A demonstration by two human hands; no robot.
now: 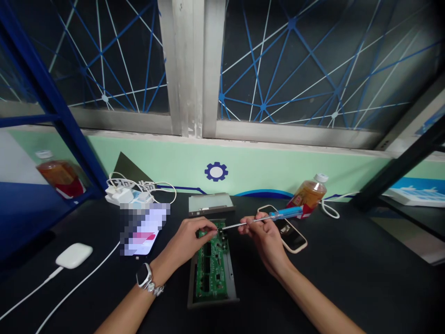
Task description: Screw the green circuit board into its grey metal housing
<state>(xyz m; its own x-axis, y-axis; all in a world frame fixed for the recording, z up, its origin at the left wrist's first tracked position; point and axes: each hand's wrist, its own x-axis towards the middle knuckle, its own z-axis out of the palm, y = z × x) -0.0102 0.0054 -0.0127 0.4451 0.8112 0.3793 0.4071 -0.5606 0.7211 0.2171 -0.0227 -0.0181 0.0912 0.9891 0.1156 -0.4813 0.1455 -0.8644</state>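
Note:
A green circuit board (212, 273) lies in a grey metal tray (232, 278) on the dark table. My right hand (267, 236) grips a screwdriver (285, 213) by its shaft, the clear blue handle pointing up and to the right. Its tip reaches the board's far end, beside the fingertips of my left hand (194, 239). Thumb and forefinger of that left hand are pinched together over the board's upper part; whatever is between them is too small to make out. A watch (143, 276) and a metal bracelet sit on my left wrist.
Behind the board lies a flat metal cover (211, 203). A phone (290, 234) and a drink bottle (308, 195) are to the right. To the left are a lit phone (148, 232), a power strip with cables (121, 195) and a white charger (74, 256). Windows stand behind.

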